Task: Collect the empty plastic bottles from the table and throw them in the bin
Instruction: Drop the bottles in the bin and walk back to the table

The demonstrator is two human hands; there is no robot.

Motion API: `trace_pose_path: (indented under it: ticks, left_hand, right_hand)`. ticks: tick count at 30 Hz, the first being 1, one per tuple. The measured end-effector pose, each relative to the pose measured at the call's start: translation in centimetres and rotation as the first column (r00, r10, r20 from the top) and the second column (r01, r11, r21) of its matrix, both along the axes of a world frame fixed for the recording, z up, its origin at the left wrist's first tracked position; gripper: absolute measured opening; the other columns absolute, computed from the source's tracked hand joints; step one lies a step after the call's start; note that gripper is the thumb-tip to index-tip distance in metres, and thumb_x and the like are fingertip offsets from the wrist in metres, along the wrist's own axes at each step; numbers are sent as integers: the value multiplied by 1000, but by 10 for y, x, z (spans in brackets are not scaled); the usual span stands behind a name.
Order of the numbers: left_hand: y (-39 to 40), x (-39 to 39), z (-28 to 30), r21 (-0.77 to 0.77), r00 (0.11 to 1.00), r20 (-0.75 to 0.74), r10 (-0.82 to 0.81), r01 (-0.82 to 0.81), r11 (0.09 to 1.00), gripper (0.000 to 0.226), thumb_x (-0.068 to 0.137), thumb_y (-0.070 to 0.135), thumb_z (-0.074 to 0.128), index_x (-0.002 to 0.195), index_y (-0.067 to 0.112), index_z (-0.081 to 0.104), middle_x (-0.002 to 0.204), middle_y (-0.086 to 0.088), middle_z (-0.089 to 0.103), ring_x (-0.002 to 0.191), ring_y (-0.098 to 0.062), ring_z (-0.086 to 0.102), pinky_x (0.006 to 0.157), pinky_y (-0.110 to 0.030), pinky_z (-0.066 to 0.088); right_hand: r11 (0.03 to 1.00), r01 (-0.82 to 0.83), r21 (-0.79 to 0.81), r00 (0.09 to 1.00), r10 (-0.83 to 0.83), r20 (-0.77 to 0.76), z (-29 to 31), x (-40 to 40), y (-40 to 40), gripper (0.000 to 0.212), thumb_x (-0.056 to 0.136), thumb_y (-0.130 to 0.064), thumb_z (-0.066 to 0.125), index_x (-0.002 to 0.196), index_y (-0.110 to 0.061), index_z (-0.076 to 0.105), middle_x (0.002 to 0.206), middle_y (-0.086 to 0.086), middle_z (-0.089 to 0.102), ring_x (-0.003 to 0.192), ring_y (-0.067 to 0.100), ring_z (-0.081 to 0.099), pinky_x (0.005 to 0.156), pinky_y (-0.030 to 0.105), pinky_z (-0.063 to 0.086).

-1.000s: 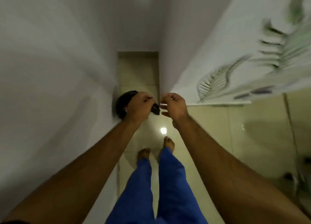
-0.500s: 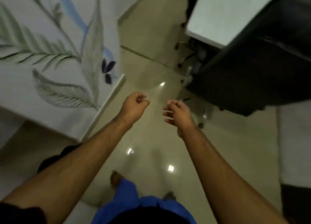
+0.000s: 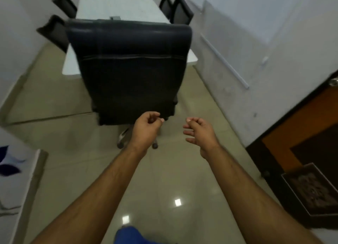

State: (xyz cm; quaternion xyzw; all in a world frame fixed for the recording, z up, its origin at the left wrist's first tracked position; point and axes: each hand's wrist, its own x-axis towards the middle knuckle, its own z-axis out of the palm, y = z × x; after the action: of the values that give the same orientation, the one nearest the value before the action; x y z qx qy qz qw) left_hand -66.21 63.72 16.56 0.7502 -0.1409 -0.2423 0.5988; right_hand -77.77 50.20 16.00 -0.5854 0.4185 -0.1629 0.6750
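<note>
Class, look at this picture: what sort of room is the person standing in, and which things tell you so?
Most likely an office meeting room: a long white table with black chairs on both sides, and a large black swivel chair at its near end.

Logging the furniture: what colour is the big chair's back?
Black, with faint stitched seams, on the chair back; head view.

place: office meeting room; white table (image 3: 117, 7); black chairs (image 3: 182, 11) round it; high-backed swivel chair (image 3: 128, 69); tiled floor (image 3: 54, 100)
</note>
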Motion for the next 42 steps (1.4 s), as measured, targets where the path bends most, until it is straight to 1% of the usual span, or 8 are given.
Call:
trace_pose_path:
  ticks: [5,10,18,24,27,31,38,42]
  left_hand:
    - [-112,-1,5,8,993,48,-110,110,994,22,91,22,67,114,25,65,103,1,67,95,-15,65,80,-29,55]
    - [-233,32,-5,-3,981,96,-170,171,985,25,92,23,66,117,21,64,98,3,65,86,-11,62,69,-23,51]
    - [-424,114,6,-88,990,76,-117,123,988,26,91,20,67,116,16,66,103,1,68,93,-11,63,76,-23,49]
    - [-546,181,18,-28,991,101,-90,93,995,25,92,21,65,116,18,65,98,9,65,89,-3,60,70,-15,44]
    - [-604,220,11,1,993,114,-30,30,1000,25,94,23,63,118,20,63,100,9,63,87,-1,57,69,-16,44]
    - [-695,280,-3,1,989,126,79,-80,997,26,93,22,62,118,20,64,95,13,62,85,-3,59,76,-26,53]
    - [-811,379,16,-48,950,123,289,-285,957,21,93,15,63,115,15,65,91,7,65,80,-2,61,62,-4,45]
    - [-858,449,21,-46,917,135,376,-373,927,23,93,16,64,116,15,65,86,6,64,75,-4,59,66,-15,47]
  right_hand:
    - [997,71,15,996,-72,45,3,-8,-99,2,98,-27,62,97,-25,63,98,3,69,84,16,67,66,30,52]
    - [992,127,-3,989,-127,70,1,22,-208,4,98,-26,61,94,-24,62,97,3,69,79,16,66,64,29,52]
    - [987,148,-55,988,-146,44,19,104,-391,6,97,-28,63,95,-24,66,101,4,72,85,19,67,71,33,54]
    - [993,111,-26,990,-108,94,29,180,-515,13,96,-31,64,106,-23,68,104,3,74,89,19,69,75,35,56]
    - [997,77,-15,994,-75,79,18,220,-581,16,96,-30,64,109,-22,69,105,4,74,88,19,69,74,35,56]
    - [999,-14,-32,995,17,100,1,292,-686,12,96,-31,65,105,-24,69,104,2,75,88,18,69,70,33,56]
    - [974,-225,-2,971,225,86,16,413,-829,15,98,-27,62,109,-18,67,101,4,72,82,16,66,66,30,52]
    - [943,-329,-49,934,332,133,31,500,-890,14,99,-28,60,106,-18,67,99,3,71,86,19,65,69,31,54]
